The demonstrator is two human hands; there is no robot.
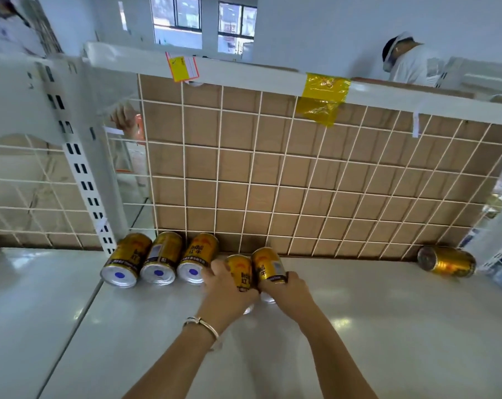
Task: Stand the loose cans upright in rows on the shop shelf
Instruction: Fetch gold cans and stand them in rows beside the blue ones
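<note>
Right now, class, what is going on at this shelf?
A person is setting gold cans on a white shelf. The left hand grips one can and the right hand grips a second can; the two are held side by side. Just left of them, a row of three stands upright against the wire grid. A loose can lies on its side at the far right.

Behind the white wire grid (219, 180) it's just brown cardboard (310, 180). A crinkly strip of yellow tape (321, 99) hangs off the top rail, near a yellow-and-red price tag (182, 67). There's a slotted white post (79, 168) on the left, windows (186, 18) in back, and a person in white (408, 61) at top right.
</note>
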